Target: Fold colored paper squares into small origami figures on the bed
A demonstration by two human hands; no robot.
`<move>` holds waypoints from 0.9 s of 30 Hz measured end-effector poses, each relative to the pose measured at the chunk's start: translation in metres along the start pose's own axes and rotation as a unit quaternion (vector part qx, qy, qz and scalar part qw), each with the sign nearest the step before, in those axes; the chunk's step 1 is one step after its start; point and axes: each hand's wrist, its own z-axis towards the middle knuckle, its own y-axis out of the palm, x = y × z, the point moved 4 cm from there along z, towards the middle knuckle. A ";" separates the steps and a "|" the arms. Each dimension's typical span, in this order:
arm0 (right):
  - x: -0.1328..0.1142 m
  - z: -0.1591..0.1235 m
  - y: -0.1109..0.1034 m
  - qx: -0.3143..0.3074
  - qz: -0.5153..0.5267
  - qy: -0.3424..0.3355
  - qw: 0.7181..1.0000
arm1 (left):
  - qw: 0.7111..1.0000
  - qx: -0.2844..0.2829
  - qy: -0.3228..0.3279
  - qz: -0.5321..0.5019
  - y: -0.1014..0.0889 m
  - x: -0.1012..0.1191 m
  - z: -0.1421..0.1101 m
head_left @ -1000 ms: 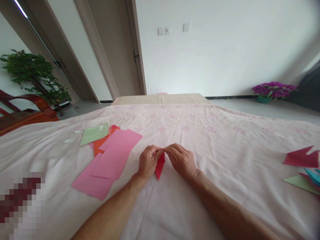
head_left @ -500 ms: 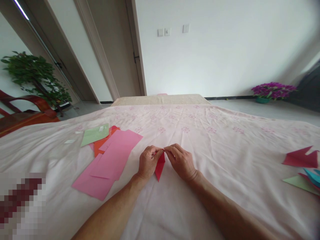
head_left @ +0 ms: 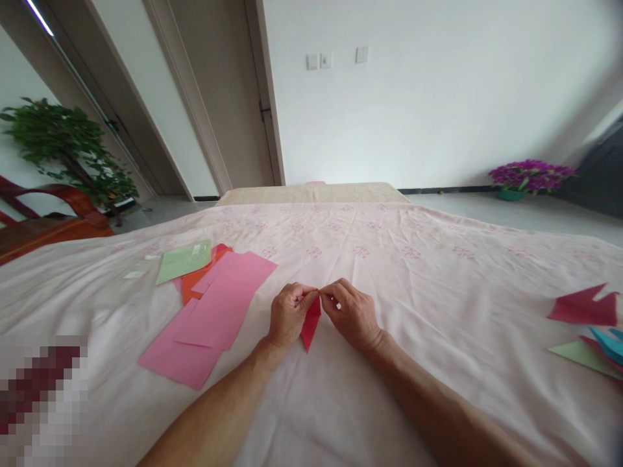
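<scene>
A small piece of folded red paper (head_left: 312, 325) is held between my two hands over the middle of the cloth, its pointed end toward me. My left hand (head_left: 291, 312) pinches it near the top from the left, thumb and fingers pressed together. From the right, my right hand (head_left: 351, 312) pinches the paper's far tip with thumb and forefinger. The fingertips of both hands nearly meet there. Part of the paper is hidden behind my left hand.
Pink sheets (head_left: 214, 311), orange paper (head_left: 192, 287) and a green sheet (head_left: 185, 261) lie to the left. At the right edge are a folded red paper piece (head_left: 581, 305), a pale green one (head_left: 581, 355) and a blue one (head_left: 608, 340). A creased, flower-patterned cloth (head_left: 418, 272) covers the surface.
My hands stay in nearly the same place, both pinching the red paper. The right fingers have shifted slightly, with a small gap showing between thumb and fingers.
</scene>
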 end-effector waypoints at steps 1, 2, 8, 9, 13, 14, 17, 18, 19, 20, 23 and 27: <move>0.000 0.000 0.000 0.001 0.003 0.003 1.000 | 1.000 0.003 -0.002 -0.002 0.000 -0.001 0.000; 0.001 -0.001 0.001 0.001 0.008 0.006 1.000 | 1.000 0.006 -0.004 -0.005 0.000 -0.002 0.000; 0.007 -0.003 0.002 0.011 0.120 0.059 0.991 | 1.000 0.023 -0.004 -0.009 -0.001 -0.006 -0.001; 0.008 -0.003 0.003 0.013 0.145 0.073 0.987 | 1.000 0.025 -0.002 -0.009 -0.001 -0.006 -0.001; 0.009 -0.003 0.003 0.013 0.174 0.094 0.980 | 1.000 0.029 0.005 -0.010 -0.002 -0.007 -0.001; 0.009 -0.003 0.003 0.012 0.178 0.099 0.979 | 1.000 0.029 0.007 -0.010 -0.002 -0.007 -0.001; 0.008 -0.003 0.003 0.003 0.193 0.118 0.974 | 0.999 0.028 0.014 -0.010 -0.001 -0.007 -0.001; 0.008 -0.003 0.004 -0.002 0.199 0.127 0.972 | 0.999 0.026 0.017 -0.010 -0.001 -0.007 -0.001; 0.008 -0.003 0.004 -0.006 0.204 0.138 0.969 | 0.999 0.024 0.020 -0.010 -0.001 -0.007 -0.001; 0.009 -0.003 0.005 -0.011 0.210 0.151 0.966 | 0.999 0.022 0.023 -0.010 -0.001 -0.006 -0.001; 0.010 -0.003 0.009 -0.029 0.233 0.195 0.952 | 0.999 0.018 0.030 -0.007 -0.002 -0.004 -0.001; 0.010 -0.002 0.013 -0.057 0.278 0.247 0.927 | 0.999 0.014 0.044 0.002 -0.003 0.000 0.000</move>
